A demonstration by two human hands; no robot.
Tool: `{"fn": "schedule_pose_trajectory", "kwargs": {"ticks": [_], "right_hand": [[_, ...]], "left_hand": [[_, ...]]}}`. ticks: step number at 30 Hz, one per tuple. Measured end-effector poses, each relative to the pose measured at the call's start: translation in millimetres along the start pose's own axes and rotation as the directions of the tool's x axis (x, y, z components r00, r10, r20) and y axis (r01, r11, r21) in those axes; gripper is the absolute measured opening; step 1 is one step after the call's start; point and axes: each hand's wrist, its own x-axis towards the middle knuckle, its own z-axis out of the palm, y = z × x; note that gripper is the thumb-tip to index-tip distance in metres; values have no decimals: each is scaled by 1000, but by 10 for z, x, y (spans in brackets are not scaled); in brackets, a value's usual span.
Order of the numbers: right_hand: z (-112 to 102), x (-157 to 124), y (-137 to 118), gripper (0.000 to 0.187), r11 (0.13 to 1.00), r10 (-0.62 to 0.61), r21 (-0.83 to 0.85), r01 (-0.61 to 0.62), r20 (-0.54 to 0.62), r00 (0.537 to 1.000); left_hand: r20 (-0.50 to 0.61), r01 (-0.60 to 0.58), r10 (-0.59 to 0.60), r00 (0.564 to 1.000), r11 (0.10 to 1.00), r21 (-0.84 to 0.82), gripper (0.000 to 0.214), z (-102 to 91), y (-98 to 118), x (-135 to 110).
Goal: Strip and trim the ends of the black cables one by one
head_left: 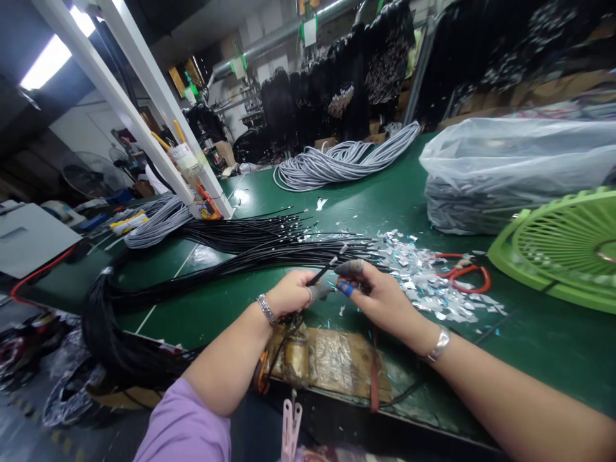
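My left hand [296, 294] is closed on a black cable [291, 330], part of which hangs below the fist. A short black stick-like piece with pale bands [330, 264] slants up from the same hand. My right hand [373, 290] is close beside it, thumb and fingers pinched together at the cable's end, where thin light-blue strands show; what exactly they grip is too small to tell. Grey finger covers and a blue wrap sit on the fingertips. Behind both hands lies a long bundle of black cables [240, 260], its cut ends pointing right.
Silvery foil scraps [418, 282] surround red-handled scissors [464, 277] on the green table [260, 192]. To the right are a green fan [568, 250] and a plastic bag [510, 173]. Grey cable coils [337, 163] lie behind. A taped board [337, 362] sits at the front edge.
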Motion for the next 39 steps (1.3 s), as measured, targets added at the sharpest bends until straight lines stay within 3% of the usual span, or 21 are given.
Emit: {"fn": "schedule_pose_trajectory", "kwargs": {"ticks": [4,7,12,15,22,27,31,34,37,39], "right_hand": [[25,23,27,10,975,112,182,-124,73,991],[29,48,63,15,953,193,223,-206,79,978],[25,64,97,29,908,283,332,-258,-29,959],[12,48,44,36,884,308,372,-283,-8,951],[14,48,-66,42,899,220,323,-297,254,942],[27,49,-62,39,963,131,196,-183,254,958],[-10,37,-83,36,952,71,264,-152,293,953],[-12,2,-76,35,846,147,421,-328,407,902],[6,-46,-63,33,664,192,477,-577,637,747],[9,-64,-70,27,647,172,400,-649,753,635]], "left_hand": [[44,-153,150,988,985,80,28,-7,-5,-4],[99,-253,242,965,959,127,27,-18,-10,-2],[-35,-176,177,984,984,33,36,-16,-17,12],[-86,-113,110,990,993,-27,44,-9,-14,12],[-43,-176,173,984,981,-80,48,8,7,3],[-23,-163,161,987,980,-117,49,-8,5,-6],[55,-96,108,993,976,-197,53,-34,-14,-15],[150,-53,97,984,961,-271,55,-60,-31,-27],[315,16,61,947,971,-237,52,-95,-38,-54],[431,45,27,902,987,-156,49,-116,-36,-74]]}}
